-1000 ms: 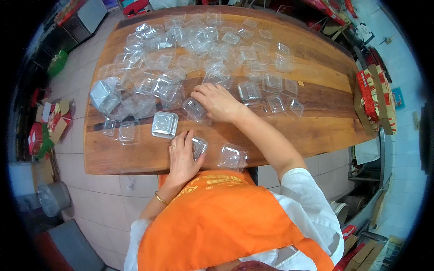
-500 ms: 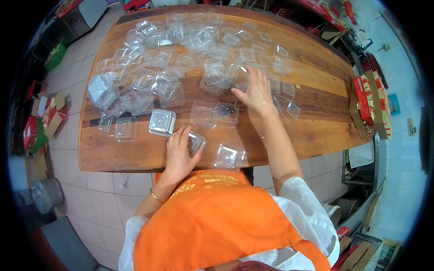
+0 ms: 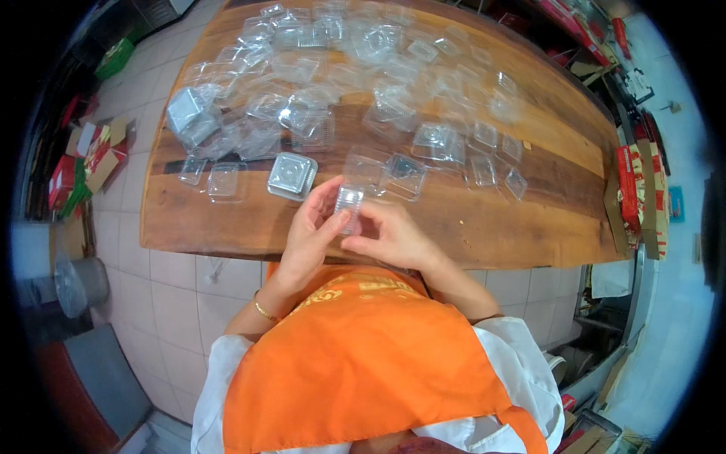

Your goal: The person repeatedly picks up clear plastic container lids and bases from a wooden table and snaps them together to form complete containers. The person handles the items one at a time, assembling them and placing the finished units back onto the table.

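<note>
Near the table's front edge, my left hand (image 3: 308, 231) grips a small clear plastic container (image 3: 349, 203), its ribbed side tilted up. From the other side my right hand (image 3: 395, 233) closes on the same container, its thumb and fingers at the lower right edge. Whether several are nested in it I cannot tell. Just beyond my left hand sits a neat stack of clear containers (image 3: 292, 175). Loose clear containers (image 3: 404, 176) lie beyond my right hand.
A big heap of clear plastic containers (image 3: 302, 69) covers the far left and middle of the wooden table (image 3: 514, 231). A taller stack (image 3: 192, 115) leans at the left. An open cardboard box with red packets (image 3: 629, 193) stands at the table's right edge.
My right hand has come back from the far containers to meet my left hand. The container under my left hand is now lifted and held between both. My view has shifted slightly.
</note>
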